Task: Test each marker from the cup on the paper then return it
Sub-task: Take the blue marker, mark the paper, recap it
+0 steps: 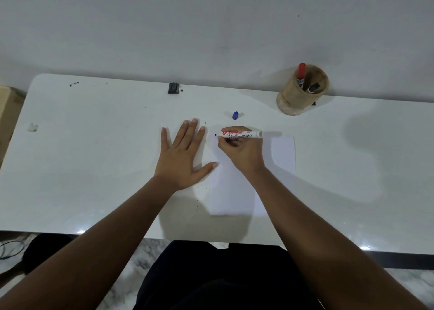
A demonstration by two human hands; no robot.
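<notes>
Head view, cup [296,98] — red-capped marker [300,73] inside, dark-capped marker [314,87] inside

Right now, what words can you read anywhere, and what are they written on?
"SNOWMAN": red letters on the barrel of the board marker held in the right hand.
"Board marker": grey letters just below it on the same barrel.
Small round logo left of the brand name: too small to read.
Label on the red-capped marker in the wooden cup: too blurred to read.
</notes>
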